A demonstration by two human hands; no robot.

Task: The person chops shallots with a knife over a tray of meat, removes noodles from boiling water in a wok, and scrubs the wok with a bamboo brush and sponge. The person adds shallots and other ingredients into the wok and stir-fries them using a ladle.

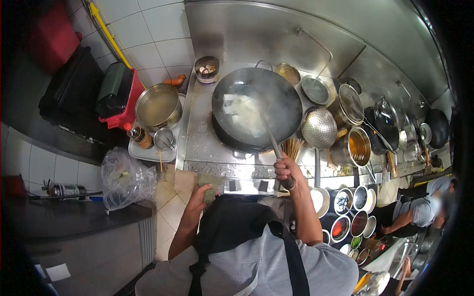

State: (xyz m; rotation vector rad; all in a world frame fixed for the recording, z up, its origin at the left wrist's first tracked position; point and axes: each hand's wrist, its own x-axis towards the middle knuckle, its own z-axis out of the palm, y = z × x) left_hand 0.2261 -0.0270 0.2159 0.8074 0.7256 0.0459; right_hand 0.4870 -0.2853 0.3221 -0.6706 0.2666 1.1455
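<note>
My right hand (288, 170) is closed round the dark grip of a long-handled wok utensil (272, 138). Its metal shaft runs into the black wok (284, 96), and its head is lost among the food and steam. Pale, whitish pieces of food (244, 116) lie in the wok, which sits tilted on the stove. In my left hand (198, 196), a folded grey-green cloth (211, 185) is gripped at the stove's front edge, below the wok and apart from it.
On the left, a steel pot (158, 106) and a sauce bottle (140, 136) share a tray. A perforated strainer (318, 127), a bamboo brush (292, 148) and a pot of oil (359, 146) are right of the wok. Seasoning containers (340, 228) stand lower right; a co-worker (414, 212) is beyond.
</note>
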